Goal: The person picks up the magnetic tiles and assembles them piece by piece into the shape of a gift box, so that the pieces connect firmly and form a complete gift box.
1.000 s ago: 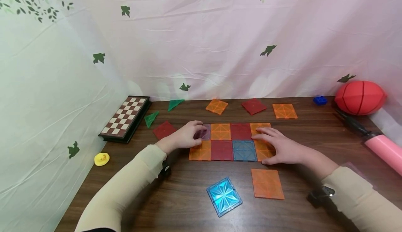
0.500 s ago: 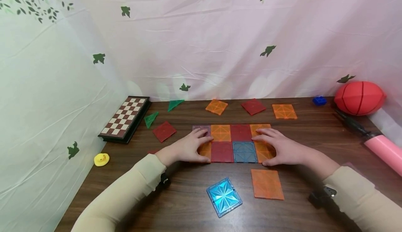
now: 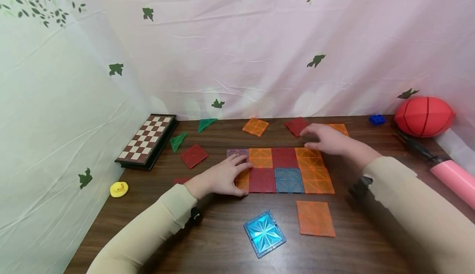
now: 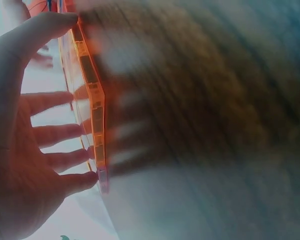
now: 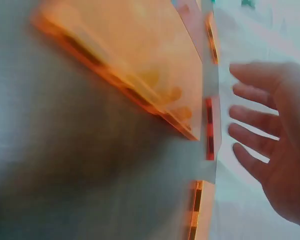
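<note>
The right hand [image 3: 326, 139] has been lifted off the right end of the tile mat [image 3: 283, 170] and carried toward one o'clock, where it now hovers, fingers spread and holding nothing, between the loose red tile [image 3: 297, 126] and the orange tile [image 3: 339, 129]. The left hand [image 3: 222, 177] is kept flat on the mat's nine o'clock end, fingers straight, pressing the orange square there. The mat lies flat at table centre; judged from this, another piece is being sought.

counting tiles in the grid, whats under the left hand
The left hand rests on the grid's lower-left orange tile, fingertips by the purple tile. Most of that orange tile is covered.
</note>
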